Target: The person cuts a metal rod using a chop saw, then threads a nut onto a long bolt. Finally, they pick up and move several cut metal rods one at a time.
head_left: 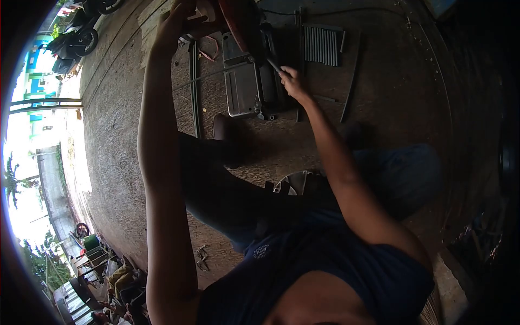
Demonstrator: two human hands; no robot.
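Observation:
At the upper left, my left hand (177, 24) is closed around the handle of a red cut-off saw (238, 27). The top edge of the picture cuts off part of this hand and the saw. Below the saw's dark head lies its metal base (241, 92) on the ground. My right hand (293, 83) grips the end of a short grey metal bar (274, 64), which points up and left toward the saw. A thin rod (208, 76) crosses the base's left side. Where the bar meets the saw is too dark to make out.
Several short grey metal pieces (320, 46) lie in a row right of the saw. Long bars (351, 81) rest on the ground on both sides. A round metal part (295, 183) sits by my legs. Motorbikes (81, 43) stand at the upper left, and clutter (119, 281) at the lower left.

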